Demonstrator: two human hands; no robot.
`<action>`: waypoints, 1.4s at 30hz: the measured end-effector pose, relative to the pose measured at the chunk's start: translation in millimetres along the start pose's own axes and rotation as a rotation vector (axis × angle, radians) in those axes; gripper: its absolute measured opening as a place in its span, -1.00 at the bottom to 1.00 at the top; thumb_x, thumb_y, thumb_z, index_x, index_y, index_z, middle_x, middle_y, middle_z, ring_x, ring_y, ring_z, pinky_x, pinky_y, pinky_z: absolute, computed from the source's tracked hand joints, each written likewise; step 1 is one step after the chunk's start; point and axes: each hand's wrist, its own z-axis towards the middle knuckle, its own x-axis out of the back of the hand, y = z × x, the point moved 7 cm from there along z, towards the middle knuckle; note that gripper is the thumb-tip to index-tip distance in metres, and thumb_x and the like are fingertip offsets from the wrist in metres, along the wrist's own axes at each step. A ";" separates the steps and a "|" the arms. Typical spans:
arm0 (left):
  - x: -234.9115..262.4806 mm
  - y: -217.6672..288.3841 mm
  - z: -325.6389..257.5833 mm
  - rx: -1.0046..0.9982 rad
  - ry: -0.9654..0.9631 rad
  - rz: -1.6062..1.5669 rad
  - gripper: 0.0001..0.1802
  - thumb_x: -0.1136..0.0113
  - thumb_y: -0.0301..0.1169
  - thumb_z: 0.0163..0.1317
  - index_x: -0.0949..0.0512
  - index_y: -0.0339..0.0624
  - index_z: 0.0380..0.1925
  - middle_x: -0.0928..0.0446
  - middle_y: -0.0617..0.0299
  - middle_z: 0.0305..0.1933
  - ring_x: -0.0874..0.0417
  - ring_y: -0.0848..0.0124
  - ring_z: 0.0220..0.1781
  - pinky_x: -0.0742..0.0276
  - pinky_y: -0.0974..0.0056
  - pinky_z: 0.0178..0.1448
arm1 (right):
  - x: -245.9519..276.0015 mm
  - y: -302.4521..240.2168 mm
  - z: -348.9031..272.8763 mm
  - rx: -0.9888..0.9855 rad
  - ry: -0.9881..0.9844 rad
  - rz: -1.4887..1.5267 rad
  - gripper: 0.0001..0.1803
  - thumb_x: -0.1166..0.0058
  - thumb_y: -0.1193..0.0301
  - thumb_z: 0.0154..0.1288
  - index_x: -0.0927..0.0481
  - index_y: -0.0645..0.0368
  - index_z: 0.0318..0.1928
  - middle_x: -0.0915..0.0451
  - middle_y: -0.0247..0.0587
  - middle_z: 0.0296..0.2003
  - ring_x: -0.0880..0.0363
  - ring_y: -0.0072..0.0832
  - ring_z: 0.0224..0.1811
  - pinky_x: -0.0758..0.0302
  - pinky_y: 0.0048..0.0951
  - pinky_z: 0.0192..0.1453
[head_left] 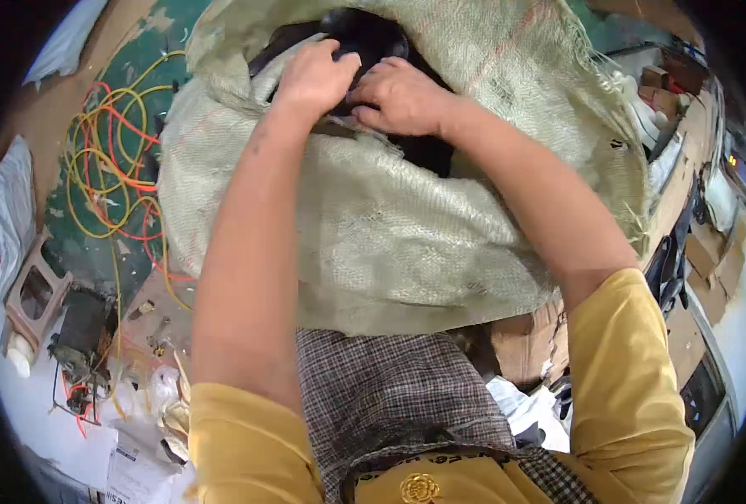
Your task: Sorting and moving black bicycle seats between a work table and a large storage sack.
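A large pale green woven sack (415, 231) lies in front of me with its mouth open. Dark, partly glossy black material (364, 34) shows inside. Both my hands are at the opening, close together. My left hand (316, 80) has its fingers bent down into the mouth, closed around something hidden from view. Just to its right, my right hand (402, 97) is curled, thumb toward me, over the black material. What its fingertips pinch cannot be made out.
Tangled yellow and orange cords (116, 160) lie on the green floor at left. Nearer, a brown plastic frame (36, 290) stands by a dark, dirty device (83, 328). A cardboard box (531, 344) sits under the sack's near side. Mixed clutter and cardboard (705, 252) line the right.
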 end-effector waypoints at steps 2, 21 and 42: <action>-13.7 -4.6 12.3 -0.008 0.142 0.113 -0.47 0.02 -0.01 0.05 -0.49 -0.02 -0.02 -0.50 0.00 -0.02 -0.47 0.07 0.02 -0.31 0.16 0.16 | -4.3 -6.3 -9.6 0.008 0.057 -0.005 -0.65 0.02 0.16 0.08 -0.61 0.04 -0.18 -0.55 -0.22 -0.20 -0.41 -0.33 -0.01 -0.19 -0.26 0.19; -65.2 -28.0 -21.3 -0.078 -0.006 0.020 -0.56 0.06 -0.03 0.17 -0.58 -0.07 -0.17 -0.43 -0.01 0.09 -0.28 -0.02 0.20 -0.17 0.08 0.25 | 7.9 187.8 -111.8 -1.047 0.101 0.355 -0.42 0.15 0.02 0.17 -0.48 0.26 -0.02 -0.48 0.11 -0.03 -0.41 -0.07 0.06 -0.30 -0.25 0.18; -63.0 -50.3 13.1 0.378 -0.198 -0.459 -0.16 0.06 0.19 0.11 -0.26 -0.32 0.17 -0.52 0.04 -0.09 -0.45 0.32 0.04 -0.15 0.28 0.22 | -30.6 144.6 5.3 -0.928 0.228 0.568 0.10 -0.27 0.03 -0.36 -0.17 0.39 0.21 -0.42 0.17 0.04 -0.42 -0.16 0.10 -0.31 -0.37 0.19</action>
